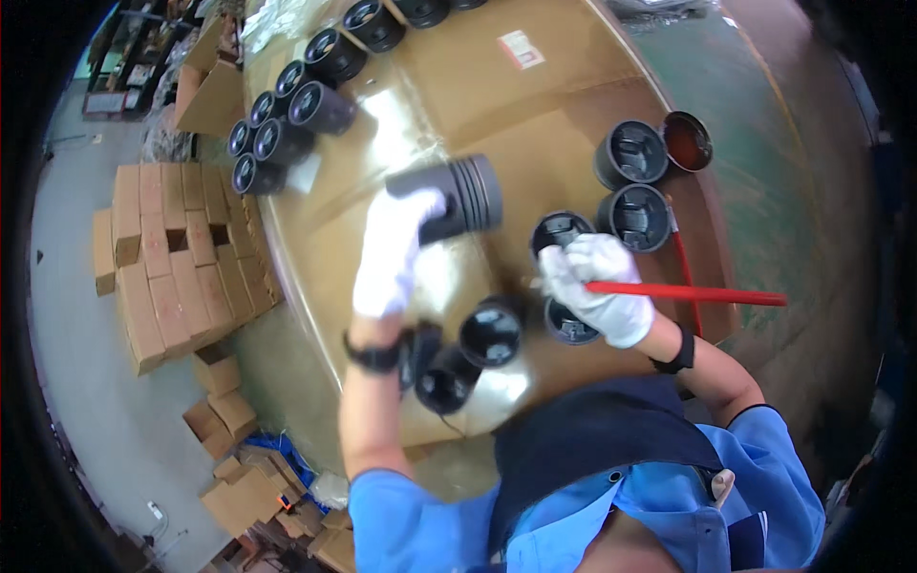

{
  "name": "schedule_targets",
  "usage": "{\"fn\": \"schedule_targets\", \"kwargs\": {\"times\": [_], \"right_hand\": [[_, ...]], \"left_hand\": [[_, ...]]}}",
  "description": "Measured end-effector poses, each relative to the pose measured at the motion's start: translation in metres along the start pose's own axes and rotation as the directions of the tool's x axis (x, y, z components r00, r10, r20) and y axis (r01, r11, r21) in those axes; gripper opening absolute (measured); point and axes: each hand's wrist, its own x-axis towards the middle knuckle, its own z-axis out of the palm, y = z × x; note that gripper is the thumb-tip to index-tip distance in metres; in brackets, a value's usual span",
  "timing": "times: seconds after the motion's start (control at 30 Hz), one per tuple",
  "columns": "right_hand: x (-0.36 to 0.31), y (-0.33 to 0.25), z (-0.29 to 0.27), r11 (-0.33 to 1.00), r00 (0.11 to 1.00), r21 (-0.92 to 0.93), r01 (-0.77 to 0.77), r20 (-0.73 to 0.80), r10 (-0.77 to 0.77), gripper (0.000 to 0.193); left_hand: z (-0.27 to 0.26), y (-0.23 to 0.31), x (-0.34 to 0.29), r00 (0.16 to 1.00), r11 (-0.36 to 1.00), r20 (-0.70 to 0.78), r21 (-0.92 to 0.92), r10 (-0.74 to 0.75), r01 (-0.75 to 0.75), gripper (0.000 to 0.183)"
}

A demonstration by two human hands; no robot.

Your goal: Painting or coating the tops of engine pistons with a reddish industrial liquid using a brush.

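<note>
- Piston [473, 196]: dark grey and tilted on its side, held by the left hand [387, 253] over the middle of the worktop [468, 100]; the grooved end points right.
- Left arm: the forearm rises from the lower edge almost straight away from the body, with a black band [373, 354] at the wrist. The white-gloved fingers grip the piston at its plain left end, next to the dark side hole.
- Right arm: the elbow is bent; the forearm slants up and leftward from the lower right. The right hand [607, 291] lies palm-inward, with the gloved fingers curled around a red rod [702, 293].
- Red rod: projects rightward from the grip, nearly level across the view; its left tip is blurred.
- Cylinder [562, 229] and second cylinder [569, 325]: dark, above and below the right hand, each partly hidden by it; contact cannot be determined.
- Tin [688, 141]: reddish-brown inside, at the worktop's right side.
</note>
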Motion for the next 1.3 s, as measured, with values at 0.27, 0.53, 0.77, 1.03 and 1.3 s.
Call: {"fn": "schedule_targets", "kwargs": {"times": [0.27, 0.53, 0.77, 1.03, 1.3], "right_hand": [[0.01, 0.024, -0.03, 0.693, 0.758, 0.348, -0.631, 0.086, 0.647, 0.031], [0.006, 0.043, -0.038, 0.559, 0.625, 0.374, -0.74, 0.075, 0.777, 0.032], [0.01, 0.035, -0.029, 0.491, 0.585, 0.412, -0.768, 0.136, 0.8, 0.032], [-0.001, 0.031, -0.024, 0.439, 0.537, 0.424, -0.792, 0.143, 0.831, 0.029], [-0.006, 0.039, -0.021, 0.455, 0.537, 0.376, -0.807, 0.149, 0.83, 0.025]], "left_hand": [[-0.068, -0.001, 0.207, 0.827, -0.247, 0.52, 0.848, 0.214, -0.47, 0.025], [-0.072, -0.024, 0.289, 0.909, -0.012, 0.102, 0.994, 0.404, -0.106, 0.029], [-0.094, -0.051, 0.243, 0.645, -0.104, 0.116, 0.993, 0.756, -0.056, 0.039], [-0.161, -0.052, 0.246, 0.878, -0.047, -0.02, 0.998, 0.478, 0.049, 0.042], [-0.181, -0.052, 0.239, 0.86, 0.021, 0.031, 0.999, 0.51, -0.049, 0.032]]}}
